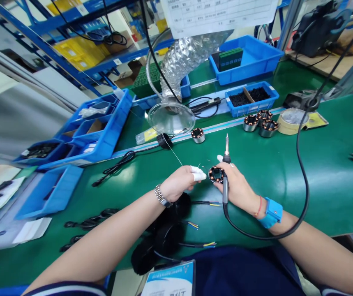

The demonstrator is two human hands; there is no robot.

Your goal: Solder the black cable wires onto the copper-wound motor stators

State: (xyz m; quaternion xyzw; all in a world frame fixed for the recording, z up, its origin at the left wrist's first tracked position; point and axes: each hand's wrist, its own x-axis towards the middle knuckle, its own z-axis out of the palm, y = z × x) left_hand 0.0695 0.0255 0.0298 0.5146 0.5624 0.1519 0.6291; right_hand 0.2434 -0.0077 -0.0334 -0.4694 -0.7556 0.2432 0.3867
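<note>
My left hand (pixel 182 181), with white finger covers and a metal watch, is closed in a pinch on a thin solder wire (pixel 174 153) that runs up to the left. Beside its fingertips, my right hand (pixel 239 187) holds a round motor stator (pixel 215 174) with copper windings. The same hand also grips a soldering iron (pixel 225 191), its metal tip pointing up and away. A blue wrist strap (pixel 271 212) is on my right wrist. Below my left hand lie black coiled cables (pixel 167 236) with coloured wire ends.
A fume extractor hood (pixel 171 119) hangs ahead. Another stator (pixel 198 135) stands near it, with several more (pixel 268 127) at right beside a tape roll (pixel 290 121). Blue bins (pixel 250 105) line the back and left. The iron's black cord (pixel 301 181) loops over my right forearm.
</note>
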